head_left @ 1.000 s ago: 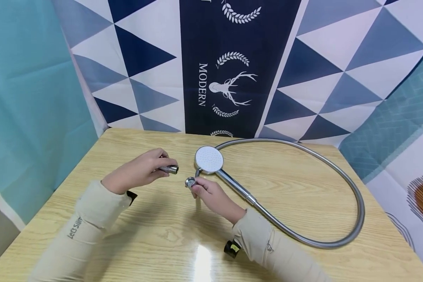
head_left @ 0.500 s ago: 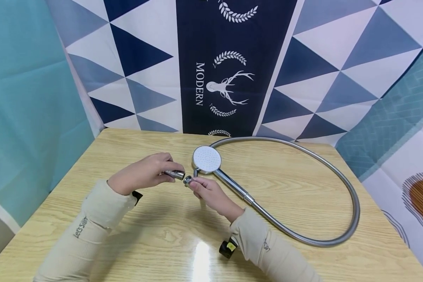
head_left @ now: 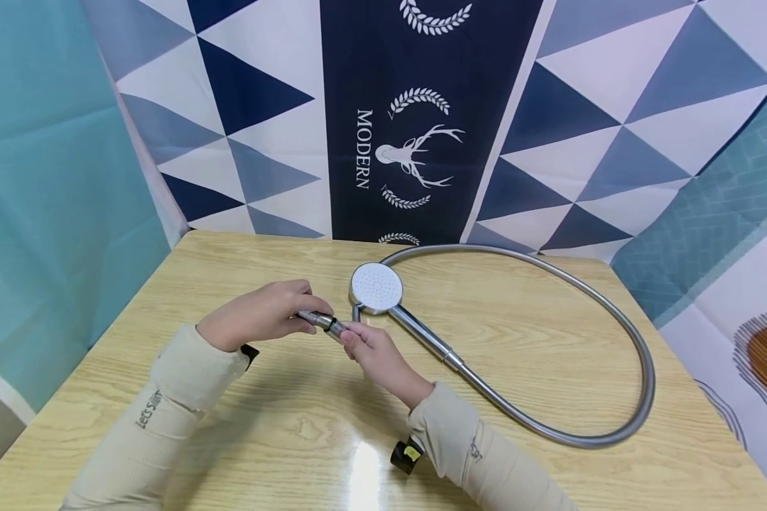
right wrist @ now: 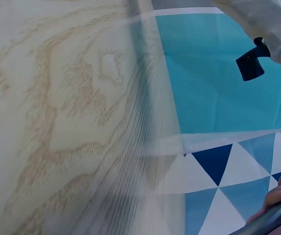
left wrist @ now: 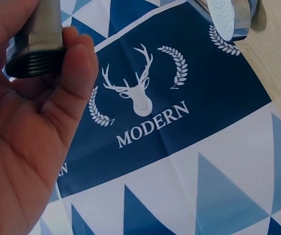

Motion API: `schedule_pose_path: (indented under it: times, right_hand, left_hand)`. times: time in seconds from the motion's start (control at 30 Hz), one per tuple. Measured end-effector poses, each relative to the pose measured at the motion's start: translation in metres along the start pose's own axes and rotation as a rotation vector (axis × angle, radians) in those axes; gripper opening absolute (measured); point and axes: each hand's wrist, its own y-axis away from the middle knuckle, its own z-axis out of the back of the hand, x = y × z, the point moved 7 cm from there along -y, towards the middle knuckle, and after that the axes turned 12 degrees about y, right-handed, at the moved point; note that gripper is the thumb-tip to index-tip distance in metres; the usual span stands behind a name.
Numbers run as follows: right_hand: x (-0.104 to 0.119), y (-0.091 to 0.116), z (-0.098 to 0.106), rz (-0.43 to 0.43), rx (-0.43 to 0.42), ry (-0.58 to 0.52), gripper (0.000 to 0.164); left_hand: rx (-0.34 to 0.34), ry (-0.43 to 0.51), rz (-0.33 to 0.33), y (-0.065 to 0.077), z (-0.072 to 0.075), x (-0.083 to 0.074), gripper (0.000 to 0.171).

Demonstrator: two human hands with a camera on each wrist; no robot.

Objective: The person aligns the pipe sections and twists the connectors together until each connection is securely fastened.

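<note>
My left hand (head_left: 258, 312) pinches a short silver metal pipe fitting (head_left: 312, 317) between thumb and fingers. In the left wrist view this fitting (left wrist: 44, 36) shows a threaded end. My right hand (head_left: 383, 358) grips the loose end of a shower hose (head_left: 336, 329), its silver connector directed at the fitting. In the head view the two metal ends meet in line above the table. Part of the grey hose (right wrist: 275, 215) crosses the right wrist view's lower corner beside the fingers. A round white-faced shower head (head_left: 377, 287) lies just beyond my right hand, its handle joined to the hose.
The hose (head_left: 645, 383) loops widely over the right side of the wooden table (head_left: 281, 440) and passes behind the shower head. A patterned cloth (head_left: 262, 142) hangs along the back edge, and a teal cloth (head_left: 51, 177) hangs at the left.
My hands have come together: the left moved slightly right with the fitting, and the right turned the hose connector from facing up toward it. The gap between the two ends has closed.
</note>
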Motion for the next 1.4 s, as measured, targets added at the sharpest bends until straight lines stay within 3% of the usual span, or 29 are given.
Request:
schedule_pose_path:
  times: [0.17,0.27,0.47,0.67,0.77,0.87,1.0,1.23,1.3,1.4]
  right_hand:
    - [0.002,-0.003,0.0,0.002,-0.022,-0.001,0.066]
    - [0.001,-0.005,-0.001,-0.022,-0.024,0.004,0.058]
    - [-0.006,-0.005,-0.007,-0.118,-0.005,0.037,0.025]
    - [-0.006,-0.004,-0.011,-0.119,0.013,0.048,0.025]
    - [-0.007,-0.003,-0.011,-0.109,0.037,0.044,0.025]
    - [-0.009,-0.002,-0.01,-0.102,0.073,0.028,0.025]
    - [-0.011,0.0,-0.009,-0.064,0.089,-0.021,0.028]
    - [-0.008,0.003,-0.002,0.042,0.031,-0.074,0.07]
    - [-0.007,0.004,-0.001,0.046,0.031,-0.07,0.067]
    - [-0.008,0.005,-0.001,0.008,0.036,-0.068,0.048]
  left_hand:
    - [0.057,-0.004,0.058,-0.004,0.004,-0.002,0.03]
    - [0.093,-0.017,0.105,-0.005,0.005,-0.004,0.031]
    - [0.175,-0.047,0.174,-0.007,0.0,-0.006,0.027]
    - [0.228,-0.143,0.184,-0.009,-0.004,-0.014,0.023]
    - [0.222,-0.145,0.178,-0.01,-0.004,-0.017,0.024]
    - [0.175,-0.079,0.177,-0.008,0.0,-0.016,0.035]
    - [0.083,0.06,0.127,-0.008,0.003,-0.012,0.042]
    - [-0.054,0.29,0.01,-0.003,0.004,-0.004,0.03]
    - [-0.072,0.35,-0.017,-0.001,0.002,-0.002,0.028]
    - [-0.087,0.424,-0.079,0.003,-0.001,-0.001,0.019]
